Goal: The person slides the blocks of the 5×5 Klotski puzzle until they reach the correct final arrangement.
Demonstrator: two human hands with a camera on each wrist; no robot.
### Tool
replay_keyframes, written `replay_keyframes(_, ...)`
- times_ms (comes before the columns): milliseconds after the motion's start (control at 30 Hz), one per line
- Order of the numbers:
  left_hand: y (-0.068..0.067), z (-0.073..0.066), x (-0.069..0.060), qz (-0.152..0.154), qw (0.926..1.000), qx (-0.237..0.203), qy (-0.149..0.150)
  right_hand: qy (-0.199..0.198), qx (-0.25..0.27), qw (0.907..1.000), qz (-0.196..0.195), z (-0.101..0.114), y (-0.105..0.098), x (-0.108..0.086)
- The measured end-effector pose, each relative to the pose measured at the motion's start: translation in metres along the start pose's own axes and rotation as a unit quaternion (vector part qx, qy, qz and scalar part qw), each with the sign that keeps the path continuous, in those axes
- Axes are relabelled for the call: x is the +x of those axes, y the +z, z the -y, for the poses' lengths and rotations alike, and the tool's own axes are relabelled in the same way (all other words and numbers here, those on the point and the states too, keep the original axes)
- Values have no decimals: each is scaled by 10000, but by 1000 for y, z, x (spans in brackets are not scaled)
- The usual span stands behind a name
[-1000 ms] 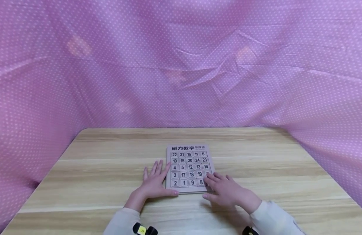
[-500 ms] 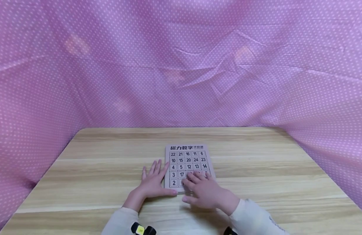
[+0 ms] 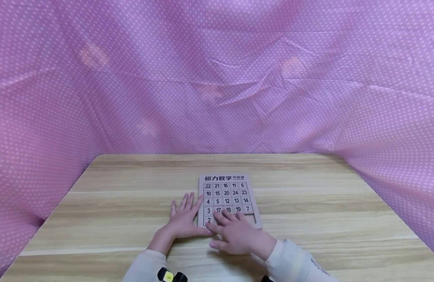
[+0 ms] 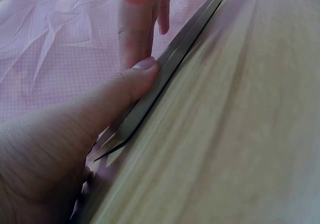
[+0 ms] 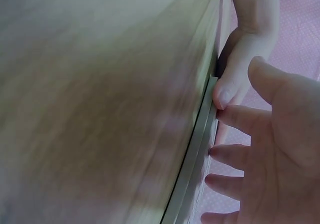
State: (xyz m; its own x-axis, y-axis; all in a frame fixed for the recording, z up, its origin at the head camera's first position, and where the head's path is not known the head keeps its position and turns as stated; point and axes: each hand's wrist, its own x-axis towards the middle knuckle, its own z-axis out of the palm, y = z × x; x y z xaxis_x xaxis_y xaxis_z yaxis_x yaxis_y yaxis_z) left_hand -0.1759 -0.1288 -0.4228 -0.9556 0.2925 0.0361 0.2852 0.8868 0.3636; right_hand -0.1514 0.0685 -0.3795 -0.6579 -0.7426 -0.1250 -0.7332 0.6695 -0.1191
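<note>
A grey number sliding puzzle (image 3: 224,177) with rows of numbered tiles lies flat on the wooden table. My left hand (image 3: 183,221) rests at its lower left corner, fingers spread along the left side and thumb against the near edge. In the left wrist view that thumb (image 4: 135,82) presses the board's side. Over the bottom row lies my right hand (image 3: 234,233), its fingers nearly straight and the fingertips on the tiles. It hides most of that row; the 2 tile (image 3: 209,220) still shows. A dark gap (image 3: 250,218) is visible under the 7 tile (image 3: 247,209).
Pale wood tabletop (image 3: 132,184) surrounds the puzzle. A pink dotted cloth (image 3: 217,78) hangs behind the table and along both sides. A black band with a yellow label (image 3: 168,276) is on the left wrist.
My right hand has moved left along the puzzle's bottom row, from the lower right corner toward the 2 tile. The gap at the lower right is now uncovered. My left hand stays put.
</note>
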Motion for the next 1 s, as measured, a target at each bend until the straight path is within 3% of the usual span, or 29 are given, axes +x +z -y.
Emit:
replay_keyframes(633,-2,-3,-1,21,9999,-131,-91,95,315,9994,45,-16,-10,-16)
replay_keyframes(833,-1,0,0,-29,10000,-29,-63,-30,259,9995,-188,-16,-10,-6)
replay_keyframes(1000,0,-1,0,13,10000,5,-28,90,182,9994,-266,-15,-8,11)
